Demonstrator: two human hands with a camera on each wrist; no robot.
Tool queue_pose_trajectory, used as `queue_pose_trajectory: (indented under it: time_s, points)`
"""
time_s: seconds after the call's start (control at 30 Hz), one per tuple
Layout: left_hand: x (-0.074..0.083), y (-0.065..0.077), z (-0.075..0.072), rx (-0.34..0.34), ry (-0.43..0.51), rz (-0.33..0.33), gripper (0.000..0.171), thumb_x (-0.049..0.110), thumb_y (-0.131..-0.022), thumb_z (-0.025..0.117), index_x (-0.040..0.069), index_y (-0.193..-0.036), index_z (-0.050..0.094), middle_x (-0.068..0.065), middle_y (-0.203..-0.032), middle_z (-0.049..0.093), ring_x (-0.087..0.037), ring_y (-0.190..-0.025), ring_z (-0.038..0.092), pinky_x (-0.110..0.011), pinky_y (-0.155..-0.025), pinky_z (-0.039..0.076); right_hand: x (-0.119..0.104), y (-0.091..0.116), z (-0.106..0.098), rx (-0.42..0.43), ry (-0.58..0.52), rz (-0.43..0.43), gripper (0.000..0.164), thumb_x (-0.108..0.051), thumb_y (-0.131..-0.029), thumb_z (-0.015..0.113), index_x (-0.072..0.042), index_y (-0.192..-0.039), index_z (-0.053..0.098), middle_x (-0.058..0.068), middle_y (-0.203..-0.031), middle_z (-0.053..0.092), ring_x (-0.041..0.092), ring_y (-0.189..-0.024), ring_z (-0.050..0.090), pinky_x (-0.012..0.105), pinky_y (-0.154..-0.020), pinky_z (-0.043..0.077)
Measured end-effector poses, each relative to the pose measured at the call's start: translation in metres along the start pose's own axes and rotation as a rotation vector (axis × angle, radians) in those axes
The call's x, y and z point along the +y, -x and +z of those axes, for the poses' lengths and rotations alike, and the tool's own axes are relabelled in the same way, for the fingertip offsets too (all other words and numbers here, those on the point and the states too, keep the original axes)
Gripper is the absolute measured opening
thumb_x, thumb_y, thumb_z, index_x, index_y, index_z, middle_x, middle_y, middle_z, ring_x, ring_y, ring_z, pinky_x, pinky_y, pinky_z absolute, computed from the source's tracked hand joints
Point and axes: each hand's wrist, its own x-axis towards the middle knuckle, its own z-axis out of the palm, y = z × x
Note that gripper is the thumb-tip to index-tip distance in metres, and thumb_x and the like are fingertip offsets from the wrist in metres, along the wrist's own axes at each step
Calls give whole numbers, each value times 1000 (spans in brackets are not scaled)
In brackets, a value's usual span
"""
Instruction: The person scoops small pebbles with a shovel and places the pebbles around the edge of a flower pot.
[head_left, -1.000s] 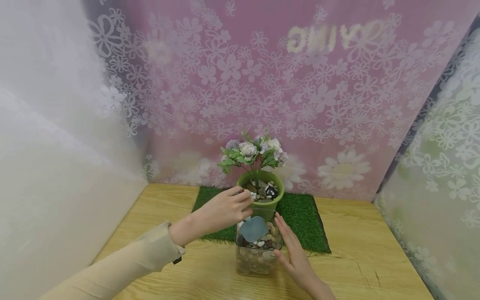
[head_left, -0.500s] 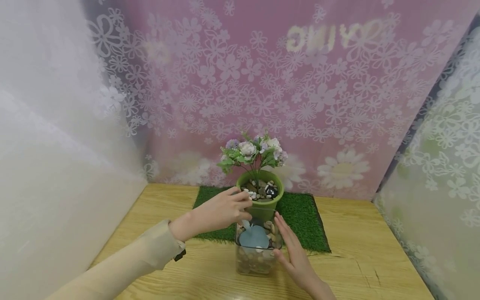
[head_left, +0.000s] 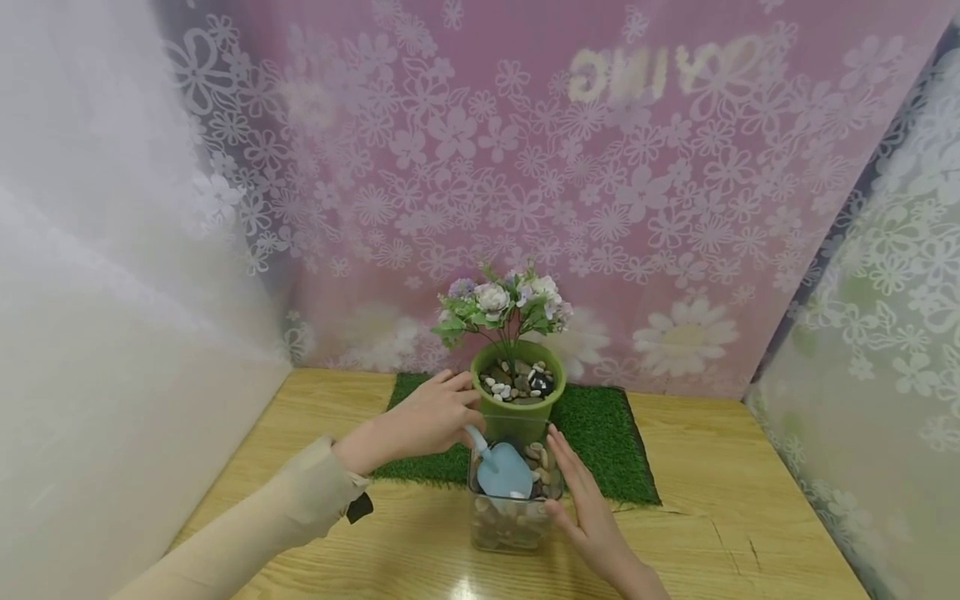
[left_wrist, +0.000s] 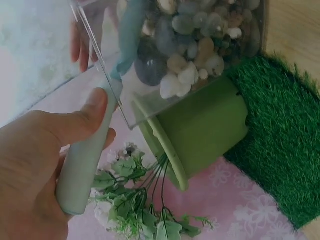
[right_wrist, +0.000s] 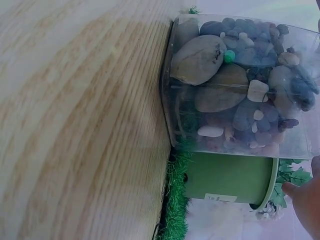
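In the head view my left hand (head_left: pixel 420 421) holds a small light-blue garden trowel (head_left: pixel 505 471) by its handle. The left wrist view shows thumb and fingers wrapped round the pale handle (left_wrist: pixel 84 170). The trowel's blade lies tilted inside a clear square container (head_left: pixel 474 521), over the pebbles (right_wrist: pixel 220 85). Against the container's right side rests my right hand (head_left: pixel 588 512), fingers extended along the rim. Just behind stands a green flowerpot (head_left: pixel 517 417) with white and purple flowers (head_left: pixel 495 298) and pebbles around the stems.
A mat of artificial grass (head_left: pixel 603 450) lies under the pot on the wooden table (head_left: pixel 735 508). Pink flowered cloth (head_left: pixel 480 183) hangs behind, with pale sheets (head_left: pixel 127 350) at both sides.
My left hand has drawn slightly left and toward me, baring the trowel's handle to view. The blade has tilted and shifted a little in the container. The right hand has stayed put.
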Motion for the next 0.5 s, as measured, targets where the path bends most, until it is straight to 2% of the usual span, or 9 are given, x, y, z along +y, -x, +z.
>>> queue_pose_trajectory:
  time_s: [0.17, 0.3, 0.4, 0.5]
  points:
    - [1, 2, -1, 1, 13, -15, 19, 40, -86, 78, 29, -103, 79, 9, -94, 64, -16, -85, 34, -32, -76, 25, -2, -2, -1, -5, -12, 7, 84, 0, -90, 65, -9, -162, 22, 10, -168, 20, 16, -154, 19, 10, -115, 9]
    - [-4, 6, -3, 13, 56, -26, 19, 39, -85, 78, 30, -101, 79, 10, -87, 60, -15, -83, 31, -32, -76, 23, -2, -2, -1, -11, -12, 2, 83, -2, -92, 64, -9, -162, 22, 10, -168, 19, 17, -154, 18, 11, -115, 8]
    - [-8, 7, -4, 38, 91, -11, 18, 37, -83, 80, 30, -100, 79, 10, -85, 57, -14, -82, 31, -31, -76, 23, -1, -2, -1, -13, 2, -4, 81, -3, -92, 65, -7, -162, 22, 11, -168, 20, 17, -154, 18, 11, -115, 8]
    - [-11, 5, -4, 54, 109, 16, 18, 37, -84, 79, 31, -100, 78, 10, -90, 59, -14, -85, 35, -31, -77, 25, -1, -1, -1, -18, 2, 7, 81, -3, -92, 65, -6, -162, 23, 11, -168, 19, 16, -154, 18, 12, -115, 8]
